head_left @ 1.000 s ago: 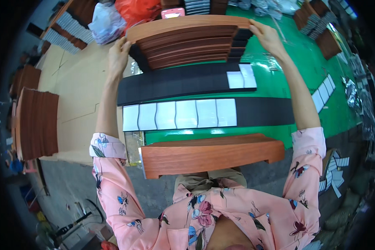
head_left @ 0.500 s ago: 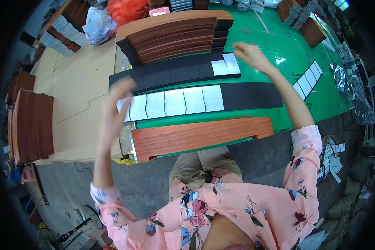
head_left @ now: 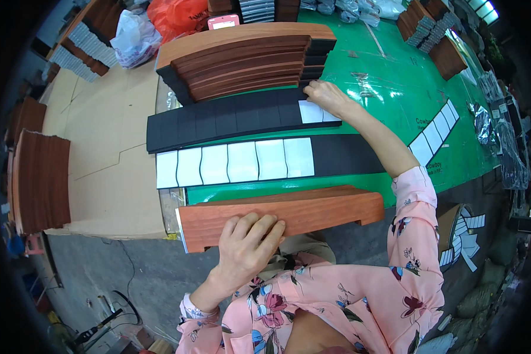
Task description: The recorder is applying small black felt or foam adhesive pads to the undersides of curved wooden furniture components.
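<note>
A stack of brown boards (head_left: 41,180) stands at far left on the desk (head_left: 109,192), whose tan stretch offers room for moving beside two black strips. The rear strip (head_left: 218,115) is bare along most of its length. On the front strip (head_left: 345,154), six white pieces (head_left: 242,160) cover the left part; the right part is bare, which I judge as over half done. Behind both strips rises a pile of curved boards (head_left: 242,65). A worker's left hand (head_left: 248,239) lies with fingers bent over a wooden board (head_left: 312,211) at the desk's near edge (little slack there, I'd say). The right hand (head_left: 326,97), fingertips drawn together, is at the white patches (head_left: 310,112) on the rear strip's right end; whether it is clamped on one, I cannot tell. Farther right, a green sheet (head_left: 366,65) leaves the widest room, reaching a slanted white strip (head_left: 435,133).
</note>
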